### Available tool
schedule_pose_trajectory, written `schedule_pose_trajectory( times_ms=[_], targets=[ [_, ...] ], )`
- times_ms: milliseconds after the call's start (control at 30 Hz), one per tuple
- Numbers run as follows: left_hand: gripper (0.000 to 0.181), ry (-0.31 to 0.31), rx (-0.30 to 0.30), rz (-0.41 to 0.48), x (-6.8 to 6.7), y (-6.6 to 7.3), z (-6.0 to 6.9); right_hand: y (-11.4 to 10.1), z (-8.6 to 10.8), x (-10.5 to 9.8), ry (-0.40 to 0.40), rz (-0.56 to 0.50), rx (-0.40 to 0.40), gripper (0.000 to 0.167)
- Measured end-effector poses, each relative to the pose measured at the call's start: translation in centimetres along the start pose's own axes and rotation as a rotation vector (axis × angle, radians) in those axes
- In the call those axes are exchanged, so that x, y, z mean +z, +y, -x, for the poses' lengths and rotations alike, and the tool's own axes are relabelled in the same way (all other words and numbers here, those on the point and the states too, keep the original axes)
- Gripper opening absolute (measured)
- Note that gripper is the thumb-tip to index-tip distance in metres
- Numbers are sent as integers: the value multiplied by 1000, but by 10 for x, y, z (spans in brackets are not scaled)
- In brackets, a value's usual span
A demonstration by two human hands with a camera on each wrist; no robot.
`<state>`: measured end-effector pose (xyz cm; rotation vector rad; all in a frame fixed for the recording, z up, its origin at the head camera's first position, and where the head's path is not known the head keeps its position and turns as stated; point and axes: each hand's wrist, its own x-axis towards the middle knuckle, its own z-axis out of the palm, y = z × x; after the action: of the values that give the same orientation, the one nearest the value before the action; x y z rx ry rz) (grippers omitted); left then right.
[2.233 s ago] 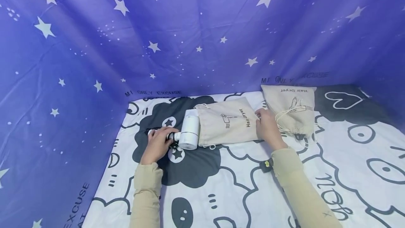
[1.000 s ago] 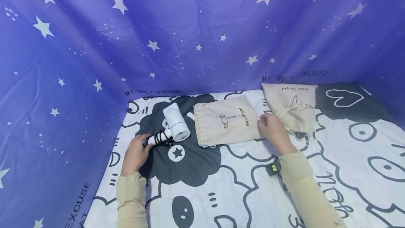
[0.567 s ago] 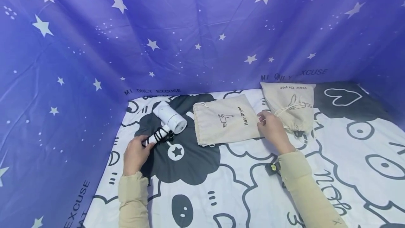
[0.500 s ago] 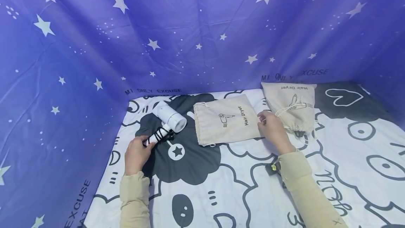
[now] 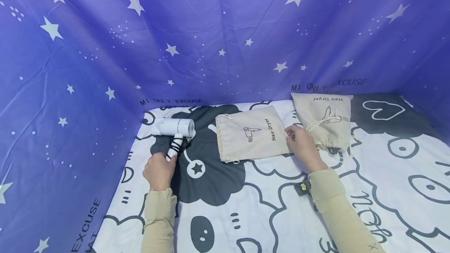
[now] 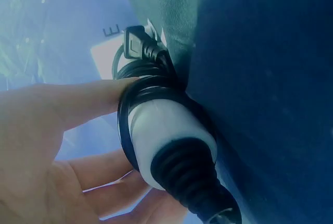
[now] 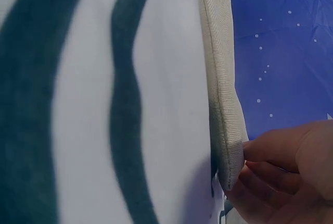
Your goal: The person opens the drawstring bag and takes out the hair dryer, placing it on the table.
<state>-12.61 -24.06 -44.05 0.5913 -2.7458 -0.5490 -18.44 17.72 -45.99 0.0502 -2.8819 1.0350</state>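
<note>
My left hand [image 5: 160,171] grips the handle of a white hair dryer [image 5: 174,127], whose barrel lies crosswise with its grille to the right. A black cord [image 6: 151,81] is wound round the handle, and its plug [image 6: 136,44] shows in the left wrist view. My right hand [image 5: 303,145] pinches the right end of a beige drawstring bag [image 5: 251,134] printed "Hair Dryer", which lies flat. Its drawstring end faces the dryer, with a gap between them. In the right wrist view, thumb and fingers [image 7: 276,148] hold the seamed corner of the bag.
A second beige drawstring bag [image 5: 321,118], its cords drawn together, lies right of the first. A black-and-white patterned sheet [image 5: 260,221] covers the surface. A purple star-printed curtain [image 5: 207,69] stands behind and at the sides. A small black object [image 5: 301,187] is near my right sleeve.
My left hand has drawn the hair dryer leftward from beside the bag's drawstring end and turned it, its barrel swinging from upright to crosswise. My right hand stays at the bag's right end.
</note>
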Motion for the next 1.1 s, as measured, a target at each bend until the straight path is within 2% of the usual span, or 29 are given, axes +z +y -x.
schedule_pose_trajectory(
  times_ms=[200, 300, 433, 533, 600, 767, 933, 1100],
  targets=[
    [38, 3, -30, -21, -2, 8, 0, -1, 2, -3, -8, 18, 20, 31],
    [44, 29, -40, -31, -4, 17, -1, -1, 4, -6, -11, 20, 32, 33],
    [39, 114, 8, 22, -4, 34, -5, 0, 10, -9, -28, 24, 53, 35],
    [35, 131, 69, 50, 2, 49, -5, 1, 15, -13, -61, 32, 68, 36],
    [34, 105, 102, 60, 9, 58, -3, 1, 18, -17, -82, 35, 78, 36],
    [31, -23, 156, 119, 28, 79, 2, 0, 23, -24, -116, 49, 83, 34],
    [32, -113, 204, 125, 43, 96, -2, 0, 23, -26, -138, 76, 62, 31],
    [44, -219, 219, 147, 55, 106, -5, 2, 23, -25, -166, 90, 38, 31]
  ],
)
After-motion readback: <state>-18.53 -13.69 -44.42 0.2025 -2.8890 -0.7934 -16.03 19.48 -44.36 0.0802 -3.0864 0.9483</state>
